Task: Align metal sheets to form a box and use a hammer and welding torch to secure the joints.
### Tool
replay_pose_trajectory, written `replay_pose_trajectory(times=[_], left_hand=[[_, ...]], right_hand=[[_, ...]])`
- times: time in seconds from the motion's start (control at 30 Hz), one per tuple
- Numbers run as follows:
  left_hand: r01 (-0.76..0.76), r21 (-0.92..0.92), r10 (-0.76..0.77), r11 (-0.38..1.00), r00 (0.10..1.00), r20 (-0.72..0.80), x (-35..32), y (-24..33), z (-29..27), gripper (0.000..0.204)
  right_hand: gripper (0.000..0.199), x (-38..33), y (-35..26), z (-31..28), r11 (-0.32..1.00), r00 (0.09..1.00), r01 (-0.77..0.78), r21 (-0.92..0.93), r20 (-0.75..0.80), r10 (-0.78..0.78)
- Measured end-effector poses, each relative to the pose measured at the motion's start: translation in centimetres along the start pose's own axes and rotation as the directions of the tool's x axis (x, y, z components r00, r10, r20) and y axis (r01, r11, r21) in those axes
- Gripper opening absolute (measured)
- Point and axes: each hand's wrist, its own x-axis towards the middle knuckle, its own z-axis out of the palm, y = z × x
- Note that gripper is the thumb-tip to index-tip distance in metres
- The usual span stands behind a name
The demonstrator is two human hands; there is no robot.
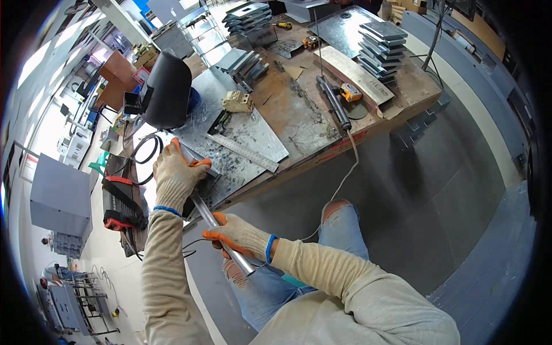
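Note:
Both my hands wear cream knit gloves with orange fingers. My right hand [241,234] is wrapped round a long, shiny metal tube [203,208], whose near end juts over my lap. The tube slants up toward the table's edge, and its far end is hidden by my left hand. My left hand [177,175] is closed over a grey metal piece [213,171] at the table's near left edge. How that piece meets the tube cannot be seen. A metal ruler [244,152] lies on the steel plate [271,144] to the right of my left hand.
A black welding helmet [167,92] stands behind my left hand, near a coiled black cable [146,152]. A red and black machine [119,201] is at left. Further right lie a cream block [237,102], a corded grey tool [334,103], a tape measure [350,92] and stacked metal brackets [383,49].

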Motion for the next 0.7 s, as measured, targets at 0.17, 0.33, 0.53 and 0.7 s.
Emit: replay_pose_trajectory(times=[0.17,0.33,0.53,0.7], left_hand=[[-0.023,0.038,0.025,0.999,0.998,-0.051,0.2,-0.3,0.7,0.103],[0.007,-0.033,-0.008,0.999,1.000,-0.022,0.4,0.5,0.4,0.108],[0.011,-0.056,-0.012,0.998,1.000,-0.016,0.4,0.0,0.4,0.108],[0.016,-0.089,-0.016,0.996,1.000,-0.001,0.3,0.0,0.3,0.108]], right_hand=[[0.021,-1.5,-1.7,0.3,1.000,0.999,-0.023,-0.011,-0.035,0.022],[0.023,-1.2,-0.4,0.5,0.997,0.996,-0.020,-0.071,-0.091,0.013],[0.025,-1.0,-0.4,-0.3,0.996,0.997,0.016,-0.085,-0.074,-0.022],[0.027,0.8,1.0,-1.4,0.982,1.000,0.031,-0.184,-0.001,-0.032]])
